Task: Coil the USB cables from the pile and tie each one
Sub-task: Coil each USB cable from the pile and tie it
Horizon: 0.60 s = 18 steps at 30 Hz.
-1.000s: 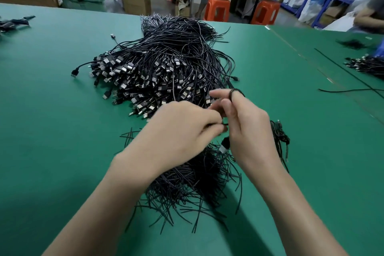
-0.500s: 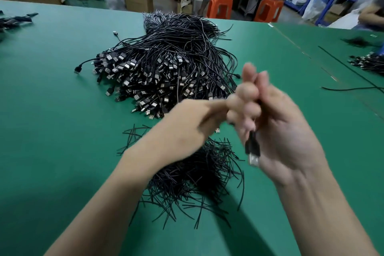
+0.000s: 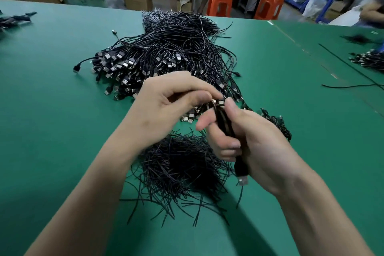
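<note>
USB cable [image 3: 225, 122] coil gripped by right hand [image 3: 255, 147] fingers [image 3: 226, 148], left hand [image 3: 166, 106] pinching its top; open tabletop [image 3: 52, 131] both sides; right hand lower than before.

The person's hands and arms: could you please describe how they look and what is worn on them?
Both the left hand and the right hand are bare: no gloves, rings or watch show. The left forearm and right forearm are bare too, with no sleeve in view.

A wide green-covered table [image 3: 52, 131] carries a large heap of black USB cables [image 3: 166, 58] and a nearer pile of short black wire ties [image 3: 180, 170].
</note>
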Each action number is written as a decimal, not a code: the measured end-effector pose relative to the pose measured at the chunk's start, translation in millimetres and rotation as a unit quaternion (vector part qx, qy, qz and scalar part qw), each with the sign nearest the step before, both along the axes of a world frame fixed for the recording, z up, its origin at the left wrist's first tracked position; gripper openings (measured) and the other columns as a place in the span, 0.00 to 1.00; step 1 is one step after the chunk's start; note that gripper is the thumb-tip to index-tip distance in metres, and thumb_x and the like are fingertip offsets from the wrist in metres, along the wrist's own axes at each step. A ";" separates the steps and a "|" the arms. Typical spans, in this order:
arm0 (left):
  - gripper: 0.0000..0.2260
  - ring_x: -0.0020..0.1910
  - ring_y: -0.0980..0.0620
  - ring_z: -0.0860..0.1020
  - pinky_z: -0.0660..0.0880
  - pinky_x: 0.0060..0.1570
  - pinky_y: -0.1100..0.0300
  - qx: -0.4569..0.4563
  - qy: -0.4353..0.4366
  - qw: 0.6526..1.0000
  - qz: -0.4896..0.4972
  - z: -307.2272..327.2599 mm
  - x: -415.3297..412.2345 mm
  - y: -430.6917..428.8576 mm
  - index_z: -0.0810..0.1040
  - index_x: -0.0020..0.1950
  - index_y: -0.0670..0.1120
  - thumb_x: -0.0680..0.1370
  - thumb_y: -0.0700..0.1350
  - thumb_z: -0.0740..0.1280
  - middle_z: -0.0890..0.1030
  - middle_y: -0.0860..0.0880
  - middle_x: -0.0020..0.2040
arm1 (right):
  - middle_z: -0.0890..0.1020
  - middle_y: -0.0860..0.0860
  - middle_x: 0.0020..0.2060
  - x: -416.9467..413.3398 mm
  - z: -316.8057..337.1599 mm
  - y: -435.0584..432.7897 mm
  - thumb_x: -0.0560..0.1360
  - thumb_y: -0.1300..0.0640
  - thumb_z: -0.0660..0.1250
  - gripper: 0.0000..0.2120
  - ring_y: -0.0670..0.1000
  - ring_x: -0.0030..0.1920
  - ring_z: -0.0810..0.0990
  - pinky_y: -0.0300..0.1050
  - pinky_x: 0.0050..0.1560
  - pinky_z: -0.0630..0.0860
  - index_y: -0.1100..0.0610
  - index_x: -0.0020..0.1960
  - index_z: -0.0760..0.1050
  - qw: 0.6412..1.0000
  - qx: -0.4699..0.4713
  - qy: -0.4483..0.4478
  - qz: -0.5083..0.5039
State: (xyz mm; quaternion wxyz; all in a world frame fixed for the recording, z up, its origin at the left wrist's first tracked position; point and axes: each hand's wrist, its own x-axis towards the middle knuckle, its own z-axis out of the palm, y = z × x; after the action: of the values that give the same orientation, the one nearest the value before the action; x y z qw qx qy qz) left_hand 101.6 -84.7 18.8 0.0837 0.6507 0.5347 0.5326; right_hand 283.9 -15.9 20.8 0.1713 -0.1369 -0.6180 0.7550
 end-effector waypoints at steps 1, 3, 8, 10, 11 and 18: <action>0.08 0.44 0.62 0.78 0.70 0.47 0.70 -0.002 -0.010 1.000 -0.009 -1.8 1.3 0.8 0.85 0.57 0.49 0.83 0.44 0.66 0.80 0.64 0.43 | 0.63 0.46 0.28 -0.6 2.2 -2.3 0.84 0.49 0.54 0.18 0.47 0.27 0.59 0.40 0.29 0.59 0.56 0.50 0.81 0.998 -0.050 0.039 0.023; 0.11 0.54 0.62 0.80 0.74 0.55 0.66 -0.021 -0.012 0.999 -0.025 -6.0 6.3 4.1 0.82 0.63 0.48 0.85 0.43 0.62 0.82 0.64 0.52 | 0.66 0.44 0.28 -1.3 8.7 -4.0 0.84 0.55 0.56 0.13 0.43 0.26 0.62 0.36 0.28 0.64 0.57 0.50 0.78 0.988 -0.104 0.109 0.025; 0.12 0.34 0.65 0.73 0.67 0.38 0.73 -0.150 0.024 0.987 -0.053 -16.4 34.5 10.9 0.81 0.64 0.43 0.86 0.39 0.60 0.77 0.62 0.36 | 0.76 0.45 0.29 -3.6 26.3 10.4 0.86 0.58 0.54 0.12 0.42 0.26 0.70 0.34 0.29 0.71 0.58 0.51 0.74 0.959 -0.096 0.208 -0.169; 0.08 0.34 0.68 0.72 0.65 0.38 0.74 -0.162 0.057 0.984 -0.056 -14.7 40.5 10.0 0.81 0.56 0.41 0.86 0.39 0.62 0.75 0.65 0.33 | 0.83 0.49 0.34 -0.9 26.6 15.9 0.87 0.59 0.53 0.13 0.46 0.31 0.78 0.38 0.35 0.76 0.59 0.52 0.75 0.953 0.053 0.167 -0.247; 0.08 0.35 0.67 0.72 0.66 0.39 0.71 -0.162 0.076 0.982 -0.059 -11.9 41.3 9.3 0.81 0.53 0.42 0.86 0.40 0.62 0.74 0.64 0.33 | 0.85 0.51 0.37 1.1 25.3 17.4 0.87 0.59 0.53 0.13 0.47 0.35 0.81 0.39 0.37 0.78 0.59 0.52 0.75 0.943 0.147 0.130 -0.268; 0.14 0.43 0.62 0.78 0.77 0.49 0.52 -0.171 0.243 0.955 0.019 8.9 14.0 -3.3 0.84 0.51 0.54 0.82 0.57 0.60 0.82 0.61 0.41 | 0.82 0.46 0.36 7.3 0.2 19.1 0.83 0.44 0.50 0.18 0.50 0.37 0.81 0.54 0.41 0.78 0.53 0.48 0.73 0.781 0.542 -0.227 -0.212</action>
State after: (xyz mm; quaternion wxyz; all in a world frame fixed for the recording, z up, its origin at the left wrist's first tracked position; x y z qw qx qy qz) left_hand 115.6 -88.0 27.7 0.0509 0.7264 0.6340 0.2603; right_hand 291.2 3.2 21.0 0.2283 -0.3164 -0.9015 0.1872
